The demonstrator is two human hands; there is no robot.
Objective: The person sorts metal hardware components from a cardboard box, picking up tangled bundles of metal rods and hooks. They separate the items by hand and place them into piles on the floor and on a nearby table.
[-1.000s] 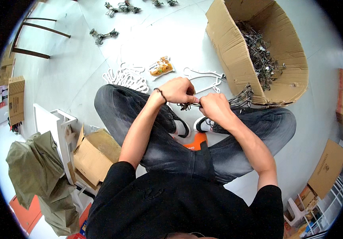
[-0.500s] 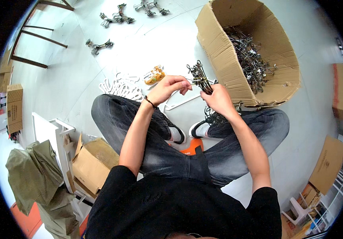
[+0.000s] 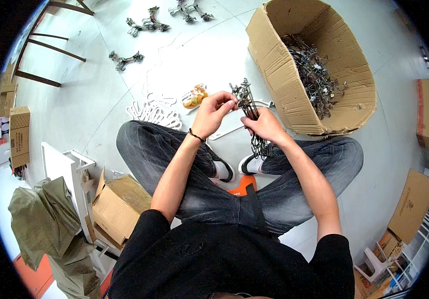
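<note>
My right hand [image 3: 267, 124] is closed around the middle of a bundle of dark wire hooks [image 3: 246, 101]. The bundle stands nearly lengthwise in front of me, its bent ends showing above and below the fist. At its left side my left hand [image 3: 214, 112] is pinched shut, fingertips against the wires. What sits between those fingertips is too small to make out. Just beyond the left hand lies a clear packet of orange-yellow contents [image 3: 194, 96]. A heap of white looped plastic pieces [image 3: 154, 114] is on the floor left of it.
A large cardboard box [image 3: 286, 84] holding loose dark wire hooks [image 3: 316, 74] stands at the front right. Similar bundles [image 3: 126, 60] lie on the far-left floor. A white frame-like piece [image 3: 227, 130] is beneath my hands. An open carton [image 3: 117, 209] sits by my left knee.
The bundle has turned more upright, and its lower end now hangs clear below my right fist. My right hand has shifted slightly left and down; the left stays pinched at the wires.
</note>
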